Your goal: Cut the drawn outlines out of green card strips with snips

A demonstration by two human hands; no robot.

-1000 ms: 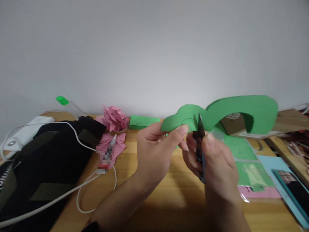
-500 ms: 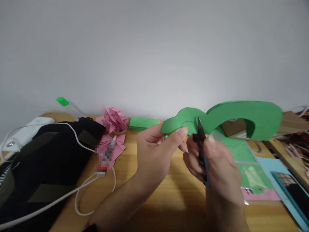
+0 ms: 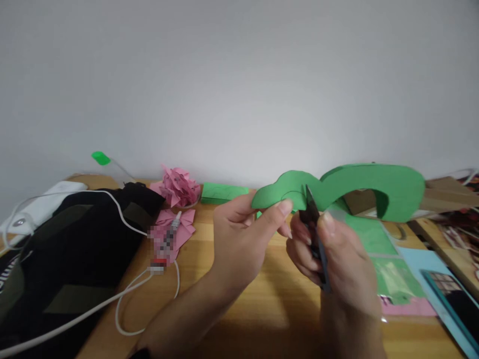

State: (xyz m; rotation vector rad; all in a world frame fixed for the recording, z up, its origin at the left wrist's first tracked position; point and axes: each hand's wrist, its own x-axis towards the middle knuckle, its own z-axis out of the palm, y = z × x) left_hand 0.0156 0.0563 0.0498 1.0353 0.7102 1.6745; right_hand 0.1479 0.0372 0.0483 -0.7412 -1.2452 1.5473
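My left hand [image 3: 243, 239] pinches the left end of a curved green paper cut-out [image 3: 359, 187], held up above the wooden table [image 3: 239, 309]. My right hand [image 3: 337, 254] is closed round small dark scissors [image 3: 314, 229]. Their tips sit at the paper's lower edge, just right of my left thumb. A pencil line shows on the paper near the blades.
A black bag [image 3: 67, 259] with a white cable [image 3: 123, 299] fills the left side. Pink paper flowers [image 3: 179, 187], a pink bow [image 3: 175, 227] and a green folded strip [image 3: 224, 192] lie behind my hands. Green, pink and blue sheets [image 3: 389, 274] lie at right.
The green cut-out has sunk a little and its right end has dropped. My right hand with the scissors has shifted slightly down and right. My left hand has barely moved.
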